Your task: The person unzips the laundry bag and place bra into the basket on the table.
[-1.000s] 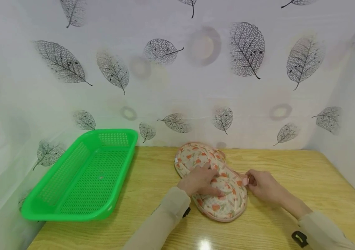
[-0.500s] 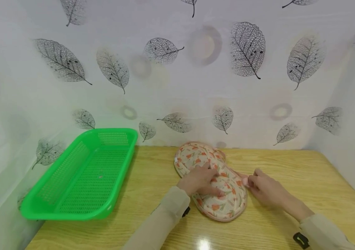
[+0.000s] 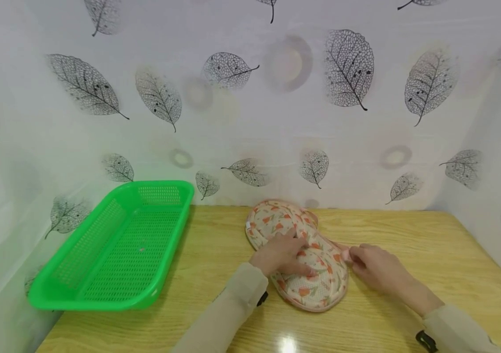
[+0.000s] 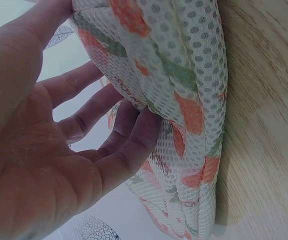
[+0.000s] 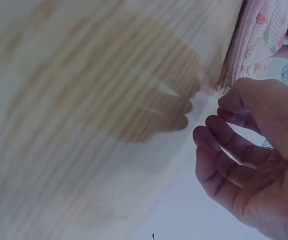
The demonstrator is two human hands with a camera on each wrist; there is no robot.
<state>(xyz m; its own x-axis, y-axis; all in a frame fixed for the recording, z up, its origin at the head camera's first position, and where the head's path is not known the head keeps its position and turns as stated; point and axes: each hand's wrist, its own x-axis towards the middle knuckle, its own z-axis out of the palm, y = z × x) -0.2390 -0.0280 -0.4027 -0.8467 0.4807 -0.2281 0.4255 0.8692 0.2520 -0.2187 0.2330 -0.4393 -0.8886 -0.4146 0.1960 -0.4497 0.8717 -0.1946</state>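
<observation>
A padded mesh piece [image 3: 323, 267], cream with orange flowers and a pink edge, lies on the table in the head view, two rounded lobes joined at a narrower middle. My left hand [image 3: 280, 252] rests on it with fingers spread; the left wrist view has its fingertips against the quilted mesh [image 4: 183, 105]. From the right side of the piece runs a thin pink strip [image 3: 338, 246], its end pinched between my right thumb and forefinger. The right hand [image 3: 376, 267] stays close beside the padded piece. The pinched end is mostly hidden by the fingers.
A green perforated plastic basket [image 3: 128, 255] stands on the left of the wooden table [image 3: 215, 235]. Behind and at both sides hangs a white sheet [image 3: 250, 127] printed with dark leaves.
The right hand has shifted slightly right and turned, its fingers closing nearer the pink strip. Left hand and padded piece stay where they were.
</observation>
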